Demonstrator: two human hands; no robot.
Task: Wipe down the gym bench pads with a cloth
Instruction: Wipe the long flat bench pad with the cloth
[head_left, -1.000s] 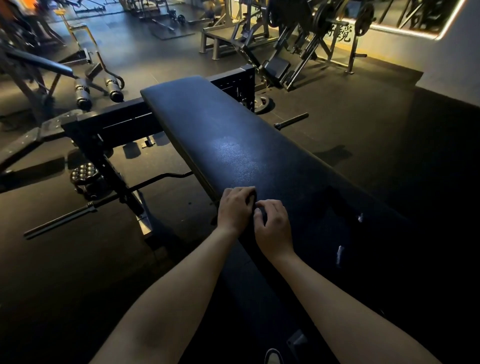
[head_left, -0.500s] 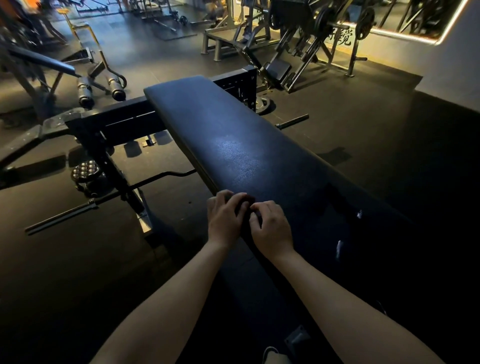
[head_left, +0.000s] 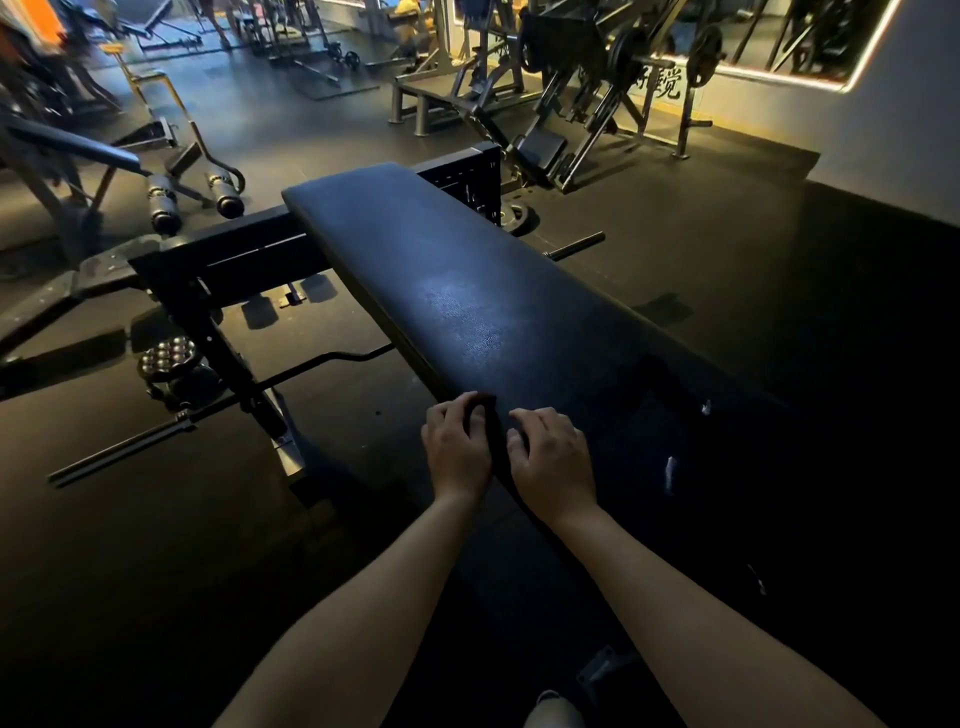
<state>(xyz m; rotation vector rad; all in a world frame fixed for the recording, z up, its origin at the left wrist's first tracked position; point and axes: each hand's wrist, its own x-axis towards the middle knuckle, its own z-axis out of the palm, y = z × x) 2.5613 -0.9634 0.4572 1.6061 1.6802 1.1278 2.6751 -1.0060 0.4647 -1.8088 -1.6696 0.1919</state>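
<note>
Item: bench pad (head_left: 467, 291), long, black, with a textured cover. It runs from the lower right toward the upper centre of the head view, with a pale sheen at mid-length.

Item: cloth (head_left: 487, 410), dark and bunched. It lies on the pad's near left edge, between the two hands.

Left grip (head_left: 457, 449): bare hand at the pad's left edge, fingers curled over the cloth and holding it.

Right grip (head_left: 553, 462): bare hand on top of the pad, just beside the cloth, with fingers bent and tips down. Whether it pinches the cloth cannot be told in the dim light.

Surroundings: dark rubber floor (head_left: 156, 545); a curl bar (head_left: 208, 415) lying on the floor left of the pad; two roller pads (head_left: 195, 200) at upper left; a weight plate (head_left: 514, 215) past the pad's far end; a plate-loaded machine (head_left: 587, 88) behind it.
</note>
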